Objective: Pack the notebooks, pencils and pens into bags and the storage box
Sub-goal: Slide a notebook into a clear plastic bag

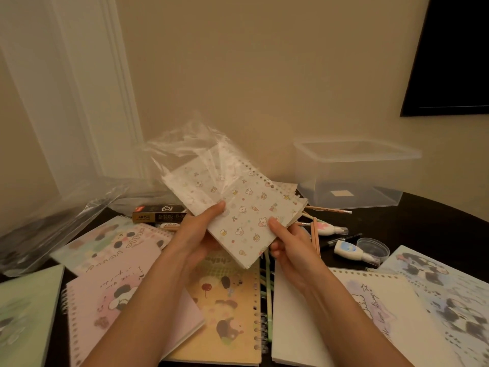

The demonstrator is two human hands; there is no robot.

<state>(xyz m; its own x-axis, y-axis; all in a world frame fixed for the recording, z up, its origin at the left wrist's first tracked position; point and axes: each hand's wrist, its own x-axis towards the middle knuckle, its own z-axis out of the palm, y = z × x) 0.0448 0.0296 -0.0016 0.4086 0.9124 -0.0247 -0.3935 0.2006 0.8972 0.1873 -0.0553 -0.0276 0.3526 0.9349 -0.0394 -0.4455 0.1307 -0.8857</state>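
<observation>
A small white spiral notebook (246, 210) with tiny cartoon prints is held above the table, its far end inside a clear plastic bag (190, 147). My left hand (201, 229) grips its left edge, thumb on the cover. At the notebook's near right corner my right hand (285, 239) holds it the same way. The clear storage box (354, 176) stands at the back right. Larger notebooks lie below: pink (121, 282), yellow (227, 308), white (370, 319). Pencils (316, 234) and a black pen (344, 239) lie right of the hands.
A black pencil carton (158, 214) lies behind my left hand. More clear bags (47, 229) are heaped at the left. Correction tape dispensers (354, 252) and a small clear lid (374, 247) sit to the right. Green (23, 313) and blue (449, 292) notebooks lie at the table's edges.
</observation>
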